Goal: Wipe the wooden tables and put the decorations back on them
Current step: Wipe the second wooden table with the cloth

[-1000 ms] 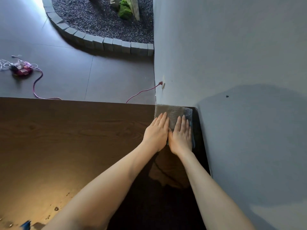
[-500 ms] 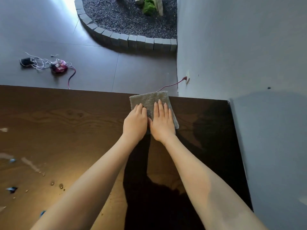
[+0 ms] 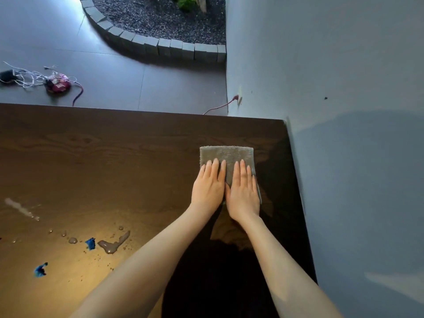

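Both hands (image 3: pixel 226 191) press flat on the cloth (image 3: pixel 227 157).

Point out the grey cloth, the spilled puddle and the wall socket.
grey cloth (image 3: pixel 229 154), head view, bare far part beyond the fingers
spilled puddle (image 3: pixel 111 245), head view, its wide end
wall socket (image 3: pixel 239 95), head view, its plate
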Demonstrator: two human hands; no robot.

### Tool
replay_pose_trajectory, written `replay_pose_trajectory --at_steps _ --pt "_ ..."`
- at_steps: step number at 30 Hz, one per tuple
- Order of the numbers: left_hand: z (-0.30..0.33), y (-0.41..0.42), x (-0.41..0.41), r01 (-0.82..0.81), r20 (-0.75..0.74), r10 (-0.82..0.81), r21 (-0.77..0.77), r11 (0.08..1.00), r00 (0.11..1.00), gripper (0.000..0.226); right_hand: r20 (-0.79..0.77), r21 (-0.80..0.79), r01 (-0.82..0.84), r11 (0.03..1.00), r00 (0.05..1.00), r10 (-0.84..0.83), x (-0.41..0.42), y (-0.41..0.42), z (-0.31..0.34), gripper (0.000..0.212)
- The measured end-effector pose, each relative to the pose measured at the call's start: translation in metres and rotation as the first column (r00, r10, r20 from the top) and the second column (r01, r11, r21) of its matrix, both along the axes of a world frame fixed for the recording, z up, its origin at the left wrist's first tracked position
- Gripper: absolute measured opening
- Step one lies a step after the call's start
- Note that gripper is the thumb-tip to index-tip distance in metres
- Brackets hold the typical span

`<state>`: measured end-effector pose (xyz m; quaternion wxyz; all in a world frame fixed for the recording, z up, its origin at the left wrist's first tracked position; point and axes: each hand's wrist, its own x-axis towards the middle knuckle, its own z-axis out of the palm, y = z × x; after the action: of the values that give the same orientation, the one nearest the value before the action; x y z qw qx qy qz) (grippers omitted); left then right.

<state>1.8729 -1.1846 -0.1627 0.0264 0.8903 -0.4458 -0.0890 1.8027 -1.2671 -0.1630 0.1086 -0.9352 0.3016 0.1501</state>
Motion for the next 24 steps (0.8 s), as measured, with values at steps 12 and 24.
replay_pose_trajectory --at_steps 12,24 --pt "-0.008 0.021 0.032 -0.036 -0.014 0.036 -0.001 0.999 0.999 0.059 -0.012 -0.036 -0.040 0.999 0.999 0.040 0.041 0.015 -0.006 0.063" --pt "0.004 0.136 -0.094 0.027 -0.070 -0.027 0.001 1.000 0.997 0.053 0.024 -0.039 0.019 0.999 1.000 -0.018 -0.089 0.137 0.010 0.064"
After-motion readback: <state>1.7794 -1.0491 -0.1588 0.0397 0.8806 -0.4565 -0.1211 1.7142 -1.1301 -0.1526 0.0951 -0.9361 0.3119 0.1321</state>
